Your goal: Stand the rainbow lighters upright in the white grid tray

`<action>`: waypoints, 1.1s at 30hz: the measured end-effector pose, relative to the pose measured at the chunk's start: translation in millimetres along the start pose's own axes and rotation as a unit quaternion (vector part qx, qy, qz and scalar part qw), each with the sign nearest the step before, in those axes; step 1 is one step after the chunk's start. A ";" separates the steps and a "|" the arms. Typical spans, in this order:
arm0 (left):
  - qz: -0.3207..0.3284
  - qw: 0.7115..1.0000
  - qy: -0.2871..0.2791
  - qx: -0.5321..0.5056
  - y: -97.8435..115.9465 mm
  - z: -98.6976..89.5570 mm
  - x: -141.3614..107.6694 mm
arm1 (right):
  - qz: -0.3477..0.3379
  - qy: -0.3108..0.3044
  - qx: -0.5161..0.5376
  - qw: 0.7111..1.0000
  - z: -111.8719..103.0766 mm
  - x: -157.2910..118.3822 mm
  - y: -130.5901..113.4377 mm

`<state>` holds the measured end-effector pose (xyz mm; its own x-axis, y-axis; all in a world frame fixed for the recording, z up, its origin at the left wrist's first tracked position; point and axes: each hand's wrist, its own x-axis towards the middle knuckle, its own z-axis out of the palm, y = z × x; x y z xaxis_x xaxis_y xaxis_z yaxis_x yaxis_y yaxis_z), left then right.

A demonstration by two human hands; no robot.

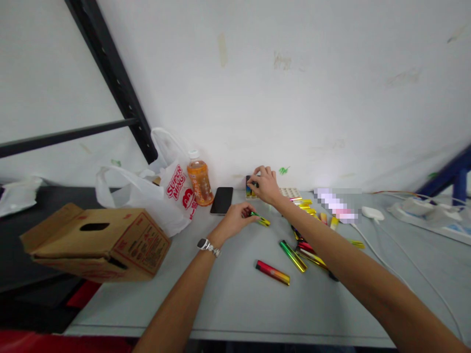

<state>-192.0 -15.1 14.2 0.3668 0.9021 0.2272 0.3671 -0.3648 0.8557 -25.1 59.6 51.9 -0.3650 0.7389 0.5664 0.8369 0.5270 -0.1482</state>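
Observation:
My left hand, with a metal watch on its wrist, is closed in a pinch on a thin green-and-yellow shiny piece a little above the table. My right hand reaches to a small dark-and-yellow box against the wall. Its thumb and finger are pinched together there, and what they hold is too small to make out. Nearer me lie a red-to-gold shiny tube and a green-to-gold tube. More shiny red and yellow pieces lie partly hidden under my right forearm.
On the left are a cardboard box, a white plastic bag, an orange drink bottle and a black phone. At right, a white charger, cables and a power strip lie on the grey table.

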 end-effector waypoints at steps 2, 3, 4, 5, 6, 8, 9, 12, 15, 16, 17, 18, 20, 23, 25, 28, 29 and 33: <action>0.005 0.999 0.043 -0.005 -1.5 0.3 2.9 | 0.001 -0.001 -0.017 1.000 -3.7 -1.0 -0.8; 0.005 0.998 0.061 -0.011 -3.6 0.9 4.4 | 0.002 -0.005 -0.021 1.000 -5.5 -2.2 -1.6; 0.004 0.997 0.075 -0.020 -6.3 1.6 5.9 | 0.004 -0.009 -0.023 1.000 -7.4 -4.2 -3.0; 0.001 0.996 0.089 -0.032 -9.2 2.4 7.3 | 0.009 -0.009 -0.023 1.000 -9.5 -7.7 -5.1; -0.001 0.994 0.099 -0.042 -11.9 3.2 8.3 | 0.016 -0.006 -0.020 1.000 -12.0 -13.1 -8.1; -0.001 0.992 0.119 -0.048 -15.4 4.6 9.5 | 0.037 0.010 -0.006 0.999 -18.9 -30.7 -17.6; -0.001 0.991 0.125 -0.044 -15.7 5.2 9.6 | 0.050 0.019 0.005 0.999 -23.4 -43.0 -24.3; -0.007 0.989 0.146 -0.022 -12.4 6.8 9.0 | 0.067 0.014 0.014 0.998 -38.3 -89.2 -51.0; -0.014 0.981 0.192 -0.014 -7.9 8.6 9.5 | 0.037 -0.042 0.008 0.998 -46.7 -131.9 -76.5; -0.015 0.977 0.210 -0.012 -7.1 9.2 9.9 | 0.029 -0.056 0.005 0.998 -46.4 -141.5 -81.6; -0.015 0.973 0.230 -0.011 -6.5 9.7 10.3 | 0.021 -0.074 0.003 0.997 -44.5 -148.1 -84.1; -0.013 0.968 0.249 -0.010 -6.1 10.0 10.6 | 0.021 -0.087 0.002 0.996 -41.3 -151.3 -84.2; -0.002 0.959 0.283 -0.012 -5.1 10.2 10.7 | 0.054 -0.096 -0.009 0.994 -32.4 -148.7 -77.6; 0.028 0.947 0.319 -0.019 -2.1 9.0 9.7 | 0.087 -0.085 -0.041 0.992 -19.3 -129.5 -59.6; 0.046 0.942 0.331 -0.021 0.0 8.0 9.1 | 0.099 -0.078 -0.060 0.990 -13.0 -113.9 -48.1; 0.062 0.941 0.330 -0.032 0.9 7.2 9.3 | 0.108 -0.068 -0.070 0.989 -7.1 -94.3 -35.2; 0.063 0.943 0.325 -0.042 0.5 7.4 9.7 | 0.114 -0.064 -0.068 0.989 -6.2 -89.1 -31.8; 0.054 0.943 0.317 -0.090 -0.8 10.9 11.0 | 0.161 -0.013 0.054 0.985 -11.6 -73.4 -21.9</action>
<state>-178.9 -7.5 10.9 -0.2110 0.8394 0.5009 0.1856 -0.4687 0.8636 -11.9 -11.1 23.0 -0.0989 0.8854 0.4542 0.8636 0.3032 -0.4029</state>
